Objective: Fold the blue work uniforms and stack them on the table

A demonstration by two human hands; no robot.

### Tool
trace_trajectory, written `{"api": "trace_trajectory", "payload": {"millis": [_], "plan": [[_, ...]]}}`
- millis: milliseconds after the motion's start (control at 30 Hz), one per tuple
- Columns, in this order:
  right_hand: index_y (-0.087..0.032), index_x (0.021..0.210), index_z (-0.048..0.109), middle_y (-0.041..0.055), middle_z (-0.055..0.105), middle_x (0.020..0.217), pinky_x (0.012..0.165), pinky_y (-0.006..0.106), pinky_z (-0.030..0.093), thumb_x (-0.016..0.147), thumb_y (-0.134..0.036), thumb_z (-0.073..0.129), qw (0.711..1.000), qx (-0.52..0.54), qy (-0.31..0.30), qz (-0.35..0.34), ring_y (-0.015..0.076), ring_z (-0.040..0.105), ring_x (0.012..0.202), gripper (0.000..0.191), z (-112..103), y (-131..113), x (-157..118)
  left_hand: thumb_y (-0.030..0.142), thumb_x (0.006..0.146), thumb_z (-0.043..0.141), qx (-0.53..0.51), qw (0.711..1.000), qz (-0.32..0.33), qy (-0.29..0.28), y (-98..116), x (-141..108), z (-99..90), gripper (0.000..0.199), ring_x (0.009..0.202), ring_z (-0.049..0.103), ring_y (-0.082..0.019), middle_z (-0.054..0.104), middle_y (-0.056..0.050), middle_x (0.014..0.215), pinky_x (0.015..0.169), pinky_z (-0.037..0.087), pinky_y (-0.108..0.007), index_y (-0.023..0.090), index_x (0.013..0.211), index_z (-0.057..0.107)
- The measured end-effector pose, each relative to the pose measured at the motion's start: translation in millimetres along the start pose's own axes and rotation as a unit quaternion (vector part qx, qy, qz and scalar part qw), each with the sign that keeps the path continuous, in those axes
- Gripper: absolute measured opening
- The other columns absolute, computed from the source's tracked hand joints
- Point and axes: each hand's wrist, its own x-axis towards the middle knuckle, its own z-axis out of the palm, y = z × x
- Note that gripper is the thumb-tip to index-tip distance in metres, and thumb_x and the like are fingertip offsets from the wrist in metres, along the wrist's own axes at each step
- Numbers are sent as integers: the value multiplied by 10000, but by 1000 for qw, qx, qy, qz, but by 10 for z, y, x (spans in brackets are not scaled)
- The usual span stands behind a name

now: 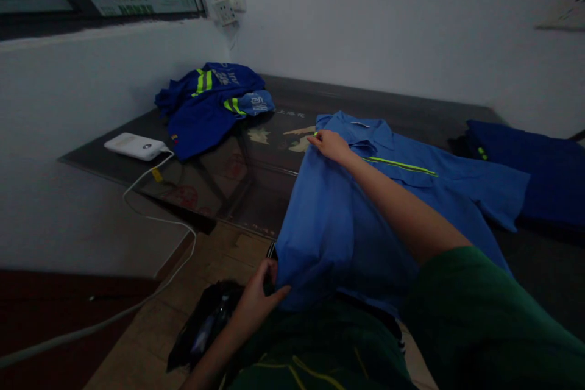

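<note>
folding one side in, as judged: left hand (262,292) at lower corner of light-blue shirt (326,219), cannot tell whether fingers grip; shirt lies partly on worktop (262,186); right hand (329,145), fingers pinched on cloth near collar (384,134). next move likely calls for even tension between hands.

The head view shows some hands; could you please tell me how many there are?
2: the right hand grips the blue shirt near its collar, and the left hand is at the shirt's lower left corner. No others show.
</note>
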Motion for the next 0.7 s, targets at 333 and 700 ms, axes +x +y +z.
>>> {"api": "trace_trajectory", "payload": {"millis": [333, 700], "plan": [[-165, 731, 663, 54, 661, 698, 593, 253, 359, 935, -485, 457, 985, -12, -161, -54, 160, 573, 610, 432, -457, 461, -1464, 632, 742, 592, -113, 993, -29, -13, -187, 234, 241, 630, 1198, 549, -293, 618, -125, 1266, 1056, 392, -430, 166, 1165, 612], [-168, 935, 601, 98, 618, 957, 797, 320, 427, 928, -407, 498, 994, -6, -48, -100, 225, 564, 901, 261, -98, 607, -1842, 510, 690, 690, -113, 993, -23, 0, -326, 158, 100, 571, 1072, 621, -249, 639, -82, 1143, 941, 493, -393, 224, 1134, 471]]}}
